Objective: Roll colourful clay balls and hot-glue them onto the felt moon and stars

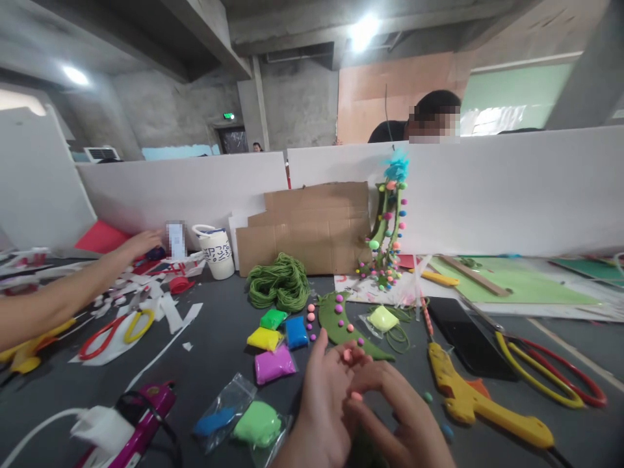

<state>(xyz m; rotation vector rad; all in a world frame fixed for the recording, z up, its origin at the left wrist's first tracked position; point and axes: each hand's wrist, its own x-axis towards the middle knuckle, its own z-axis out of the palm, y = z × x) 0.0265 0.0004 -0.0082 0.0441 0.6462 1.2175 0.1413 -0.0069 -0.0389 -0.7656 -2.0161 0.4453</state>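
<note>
My left hand [324,396] is turned palm up, its fingers curled around a small coral clay piece [347,355]. Close beside it, my right hand [397,406] pinches another coral clay bit [357,396] between thumb and fingertip. Just beyond my hands lies a green crescent shape [331,320] dotted with pink and purple balls. Loose coral and purple clay balls [311,317] sit along its left side. Packets of clay lie to the left: purple [274,364], blue [297,332], yellow [264,338], green [273,318] and light green [257,424].
A yellow glue gun [480,400], black phone [470,335] and scissors [541,370] lie at right. Green cord [279,283] sits before cardboard [316,227]. A ball-covered hanging ornament [390,221] stands behind. Another person's arm [73,286] reaches in at left, above a power strip [146,416].
</note>
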